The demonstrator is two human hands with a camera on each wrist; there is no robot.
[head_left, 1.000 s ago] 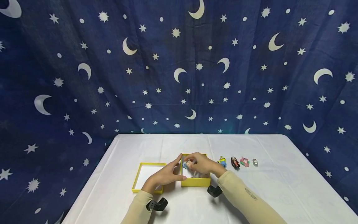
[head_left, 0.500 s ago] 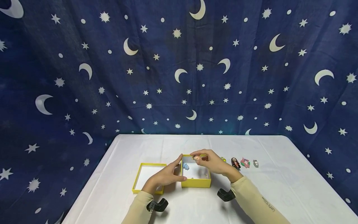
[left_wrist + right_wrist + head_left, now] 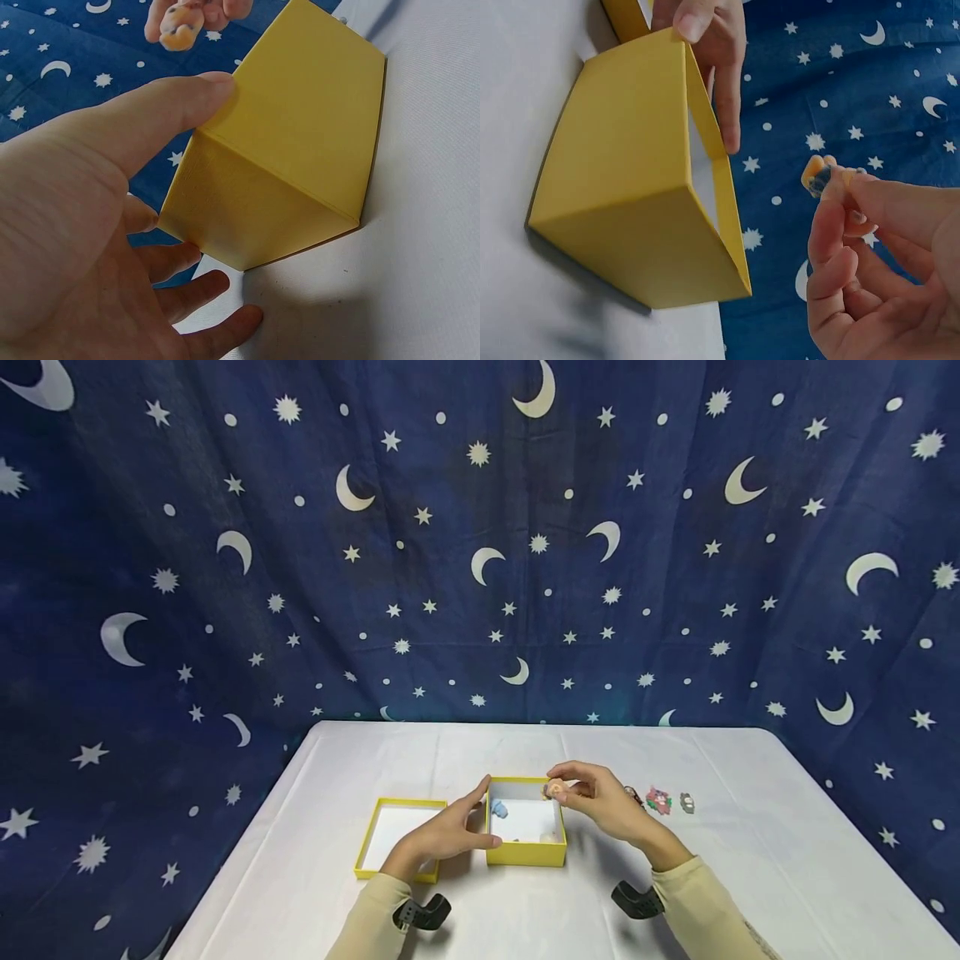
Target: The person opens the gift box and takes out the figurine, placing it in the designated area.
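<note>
A yellow box with a white inside stands on the table, a small light-blue figure at its left inner side. My left hand spans the box's left side, thumb at the front corner and extended index finger by the back corner. In the left wrist view the other fingers spread beside the side wall. My right hand pinches a small peach-orange toy figure with a dark-blue patch between thumb and fingertips. It is held up at the box's right back rim; part of it is hidden by the fingers.
A shallow yellow-rimmed lid lies left of the box, partly under the left hand. Right of my right hand lie a partly covered dark doll, a pink-and-green figure and a small grey figure. A starry blue curtain hangs behind.
My right hand has lifted the peach-orange figure out of the box and moved right with it, now covering the yellow-and-blue figure. The left hand has stayed on the box.
</note>
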